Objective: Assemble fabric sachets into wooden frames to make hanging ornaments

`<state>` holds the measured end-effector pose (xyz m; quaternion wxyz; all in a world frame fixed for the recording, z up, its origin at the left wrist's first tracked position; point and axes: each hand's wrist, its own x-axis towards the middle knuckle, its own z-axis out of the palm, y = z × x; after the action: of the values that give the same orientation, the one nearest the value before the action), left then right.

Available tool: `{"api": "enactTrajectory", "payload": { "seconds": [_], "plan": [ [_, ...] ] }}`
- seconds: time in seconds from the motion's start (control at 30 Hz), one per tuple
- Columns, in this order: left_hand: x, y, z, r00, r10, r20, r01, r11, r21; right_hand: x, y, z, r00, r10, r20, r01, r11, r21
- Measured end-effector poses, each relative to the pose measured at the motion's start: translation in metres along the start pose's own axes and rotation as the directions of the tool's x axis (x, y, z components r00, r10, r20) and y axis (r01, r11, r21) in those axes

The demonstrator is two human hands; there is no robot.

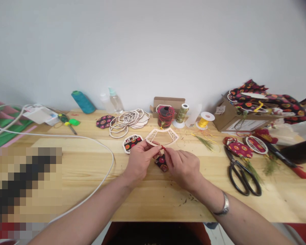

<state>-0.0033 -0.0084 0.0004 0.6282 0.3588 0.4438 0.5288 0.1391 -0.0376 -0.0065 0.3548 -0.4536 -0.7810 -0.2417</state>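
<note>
My left hand (137,162) pinches the lower edge of a pale fan-shaped wooden frame (173,136) with lattice cut-outs. The frame is tilted up above the table. My right hand (184,167) is closed, its thumb and fingertips pinching a short bit of red cord (163,147) at the frame's lower edge, close to my left thumb. Beneath the fingers is a dark floral fabric piece (162,164), partly covered by my right hand. Just left of the frame lies a finished-looking white-framed floral piece (133,144), partly behind my left hand.
Behind are a pile of wooden frames (129,119), a spool of red cord (165,117), a yellow spool (203,122) and a teal thread cone (83,102). Black scissors (243,177) lie right, before a fabric-filled cardboard box (224,115). A white cable (109,166) loops at left.
</note>
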Motion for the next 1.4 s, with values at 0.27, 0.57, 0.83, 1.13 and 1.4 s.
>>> {"api": "enactTrajectory", "payload": {
  "seconds": [0.27, 0.57, 0.83, 1.13, 1.4],
  "plan": [
    [0.0001, -0.0007, -0.0001, 1.0, -0.005, 0.008, 0.005, 1.0, -0.002, -0.0027, -0.0006, 0.0035, 0.977, 0.202, 0.07, -0.212, 0.956, 0.205],
    [0.0021, -0.0035, -0.0014, 0.999, -0.008, 0.033, 0.008, 1.0, 0.007, -0.0004, 0.0009, -0.0003, 0.764, 0.482, 0.429, -0.641, 0.644, 0.418],
    [0.0027, -0.0061, -0.0032, 0.998, 0.01, 0.07, -0.012, 0.999, 0.031, -0.0002, 0.003, 0.0001, 0.734, 0.498, 0.462, -0.677, 0.592, 0.438],
    [0.0033, -0.0047, -0.0024, 0.998, 0.004, 0.058, -0.007, 0.999, 0.052, -0.0029, 0.003, 0.0001, 0.891, 0.361, 0.274, -0.444, 0.818, 0.366],
    [0.0018, -0.0052, -0.0032, 0.998, -0.002, 0.068, 0.0, 1.0, 0.03, -0.0046, 0.0072, -0.0013, 0.988, 0.093, 0.123, -0.112, 0.98, 0.163]
  ]
}}
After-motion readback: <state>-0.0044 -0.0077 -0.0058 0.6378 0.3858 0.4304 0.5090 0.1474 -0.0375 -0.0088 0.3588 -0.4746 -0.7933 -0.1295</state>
